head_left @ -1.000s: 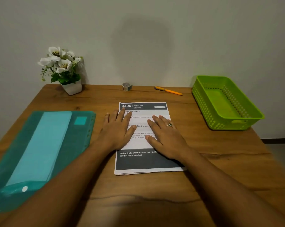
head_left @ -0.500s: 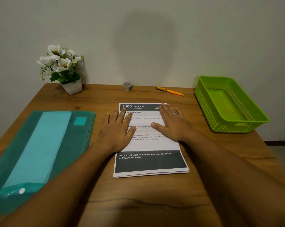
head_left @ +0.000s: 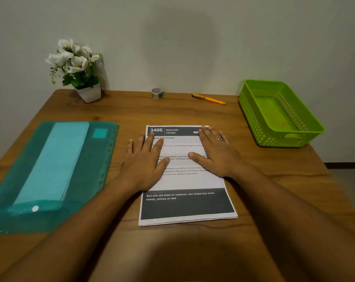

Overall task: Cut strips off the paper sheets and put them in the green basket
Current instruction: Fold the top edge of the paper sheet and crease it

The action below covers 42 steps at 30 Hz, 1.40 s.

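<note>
My left hand (head_left: 146, 165) and right hand (head_left: 217, 153) lie flat, apart, on the paper sheets (head_left: 184, 180), hiding much print.

The single head-worn camera (wide-angle) looks forward and down over the worktop (head_left: 192, 112), close above it, facing the wall (head_left: 192, 37).

You face a wooden worktop (head_left: 131, 110) with dark grain lines, set against a plain pale wall (head_left: 274, 37) behind it. A soft round shadow (head_left: 180, 53) falls on that wall above the worktop. Right of the worktop, a dark skirting strip (head_left: 344, 165) meets grey floor (head_left: 353, 184).
</note>
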{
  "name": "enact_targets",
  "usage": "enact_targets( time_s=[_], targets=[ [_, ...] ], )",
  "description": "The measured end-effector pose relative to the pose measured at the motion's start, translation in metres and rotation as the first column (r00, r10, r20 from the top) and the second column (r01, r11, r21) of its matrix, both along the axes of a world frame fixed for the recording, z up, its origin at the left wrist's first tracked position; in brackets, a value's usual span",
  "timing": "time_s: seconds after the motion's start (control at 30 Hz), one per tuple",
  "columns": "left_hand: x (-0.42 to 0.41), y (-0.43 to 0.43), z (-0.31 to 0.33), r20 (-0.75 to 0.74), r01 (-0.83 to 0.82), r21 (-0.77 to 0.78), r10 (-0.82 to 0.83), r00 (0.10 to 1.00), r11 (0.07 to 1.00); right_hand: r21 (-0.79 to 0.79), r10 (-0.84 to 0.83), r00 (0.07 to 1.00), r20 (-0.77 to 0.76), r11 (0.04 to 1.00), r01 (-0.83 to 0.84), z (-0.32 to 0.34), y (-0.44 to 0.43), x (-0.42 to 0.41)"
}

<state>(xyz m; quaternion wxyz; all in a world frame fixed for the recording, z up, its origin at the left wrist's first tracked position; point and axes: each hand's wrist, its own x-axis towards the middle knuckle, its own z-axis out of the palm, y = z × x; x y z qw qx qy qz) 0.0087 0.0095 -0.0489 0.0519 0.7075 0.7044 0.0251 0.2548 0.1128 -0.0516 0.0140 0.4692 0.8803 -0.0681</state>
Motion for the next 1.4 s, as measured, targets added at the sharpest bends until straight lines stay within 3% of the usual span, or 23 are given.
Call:
enact_targets(
  time_s=[0.23,0.4,0.53,0.7,0.8,1.0,1.2,1.4],
  targets=[
    [-0.010,0.026,0.008,-0.031,0.056,-0.033,-0.057,0.998,0.998,-0.013,-0.034,0.998,0.044,0.999,0.034,0.009,-0.008,-0.006],
    [-0.010,0.025,0.006,-0.042,0.059,-0.007,-0.059,0.997,0.998,-0.007,0.210,0.977,-0.041,0.978,-0.210,0.006,-0.047,-0.036],
    [-0.012,0.027,0.003,-0.047,0.054,0.007,-0.054,0.997,0.999,-0.001,0.269,0.962,-0.050,0.963,-0.269,0.002,-0.047,-0.039],
    [-0.012,0.026,0.003,-0.050,0.056,-0.013,-0.057,0.997,0.998,-0.027,0.052,0.998,-0.020,0.998,-0.052,0.007,-0.004,-0.006],
    [-0.003,0.029,0.007,-0.086,0.039,-0.035,-0.042,0.995,0.999,-0.016,0.038,0.999,-0.010,0.999,-0.038,0.003,0.006,-0.001],
    [0.025,0.029,0.003,0.002,0.327,-0.037,-0.327,0.945,0.944,0.010,0.033,0.999,-0.020,0.999,-0.033,-0.001,0.005,-0.001],
    [-0.032,0.049,0.011,-0.041,0.125,-0.080,-0.129,0.991,0.989,0.000,0.043,0.999,-0.032,0.999,-0.043,0.000,0.004,0.000],
    [-0.047,0.059,0.023,0.032,0.115,-0.119,-0.112,0.993,0.986,-0.089,-0.016,0.993,-0.120,0.996,0.005,0.012,0.005,-0.003]
  ],
)
